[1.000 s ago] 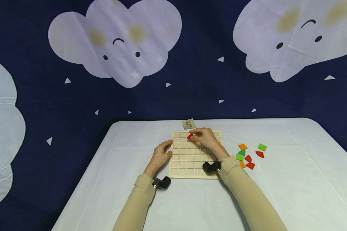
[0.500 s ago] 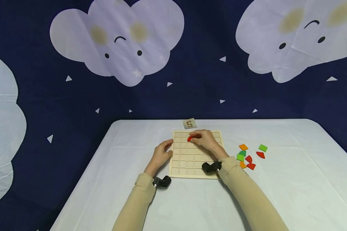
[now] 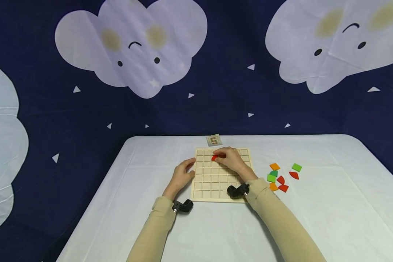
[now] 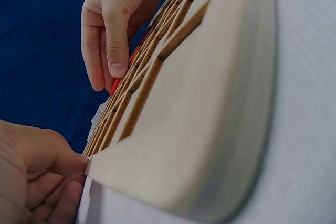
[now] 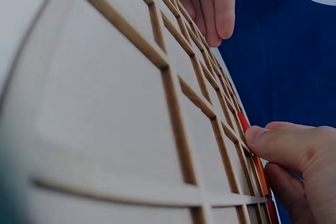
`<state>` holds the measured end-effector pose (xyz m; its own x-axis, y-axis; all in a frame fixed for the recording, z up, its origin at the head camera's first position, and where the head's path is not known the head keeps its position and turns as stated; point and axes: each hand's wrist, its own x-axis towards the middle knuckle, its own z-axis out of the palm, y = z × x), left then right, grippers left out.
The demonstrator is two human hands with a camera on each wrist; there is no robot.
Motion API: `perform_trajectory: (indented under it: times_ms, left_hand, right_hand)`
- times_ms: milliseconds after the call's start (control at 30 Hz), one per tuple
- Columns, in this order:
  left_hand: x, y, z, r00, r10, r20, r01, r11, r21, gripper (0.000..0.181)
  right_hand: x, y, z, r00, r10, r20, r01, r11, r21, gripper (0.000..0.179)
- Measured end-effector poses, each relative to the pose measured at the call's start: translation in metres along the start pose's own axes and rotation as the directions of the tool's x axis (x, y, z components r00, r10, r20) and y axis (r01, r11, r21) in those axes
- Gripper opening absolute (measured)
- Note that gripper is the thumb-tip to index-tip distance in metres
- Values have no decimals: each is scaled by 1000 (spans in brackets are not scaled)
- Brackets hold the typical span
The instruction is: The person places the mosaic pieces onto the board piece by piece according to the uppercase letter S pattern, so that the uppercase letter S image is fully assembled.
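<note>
A pale wooden grid board [image 3: 211, 186] lies on the white table. My right hand [image 3: 231, 159] is over its far rows, thumb and fingers pinching a red curved-edge tile [image 3: 214, 158] at the grid. In the right wrist view, the thumb touches that red tile [image 5: 243, 121]; an orange tile [image 5: 260, 174] and another red tile [image 5: 271, 211] sit in cells beside it, partly hidden. My left hand [image 3: 182, 176] is at the board's left edge. Its thumb [image 4: 71, 162] touches the rim in the left wrist view, fingers relaxed beside it.
Right of the board are loose tiles: orange squares [image 3: 274, 166], green squares [image 3: 296, 167], a dark green curved tile [image 3: 274, 173] and red curved tiles [image 3: 283, 188]. A small card [image 3: 214, 140] with an S-like figure lies behind the board. A dark cloud-print curtain [image 3: 170, 112] hangs behind.
My right hand has come down slightly with the red tile, which now sits lower against the grid. The orange tile below it is no longer visible from the head. The left hand stays put.
</note>
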<state>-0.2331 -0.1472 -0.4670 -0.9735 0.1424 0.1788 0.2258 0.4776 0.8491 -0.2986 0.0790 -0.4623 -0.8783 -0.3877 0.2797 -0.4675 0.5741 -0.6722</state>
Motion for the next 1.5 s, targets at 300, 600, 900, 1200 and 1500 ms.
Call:
perform_trajectory:
  times_ms: [300, 600, 900, 1200, 1500]
  left_hand:
    - [0, 1, 0, 1000, 11, 0, -11, 1000, 6, 49]
    - [0, 2, 0, 1000, 8, 2, -8, 1000, 3, 50]
    - [1, 0, 1, 1000, 9, 5, -9, 1000, -1, 49]
    - [0, 1, 0, 1000, 12, 7, -12, 1000, 3, 50]
    - [-1, 3, -1, 1000, 16, 3, -16, 1000, -9, 50]
  right_hand:
    - [-1, 0, -2, 1000, 0, 9, 0, 1000, -24, 29]
    - [-2, -4, -5, 1000, 19, 2, -19, 1000, 4, 30]
    - [0, -18, -25, 996, 75, -50, -63, 977, 204, 31]
    - [-14, -34, -79, 983, 140, -118, -90, 931, 353, 35]
    - [-42, -18, -121, 952, 187, -242, -107, 945, 308, 41]
